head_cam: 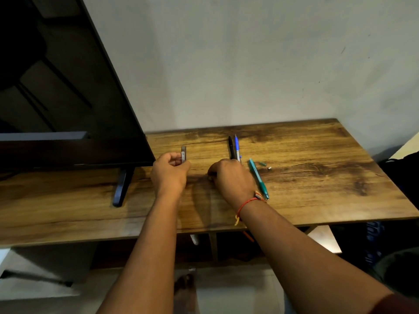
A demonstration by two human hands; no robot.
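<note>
My left hand (170, 173) pinches a small grey flat case (183, 152), held upright above the wooden table (306, 155). To its right, my right hand (231, 177) rests on the table with its fingers curled under; whatever they hold is hidden. A black pen (231, 146) and a blue-and-white pen (237, 146) lie side by side just beyond the right hand. Right of that hand lies a teal pen (257, 176). A small teal piece (262, 164) and a tiny silver piece (269, 168) lie near the teal pen's far end.
A large dark TV screen (68, 98) stands at the left on a black foot (122, 186). A pale wall (249, 64) backs the table. Below the front edge are open shelves (213, 248). A dark bag (403, 173) sits past the table's right edge.
</note>
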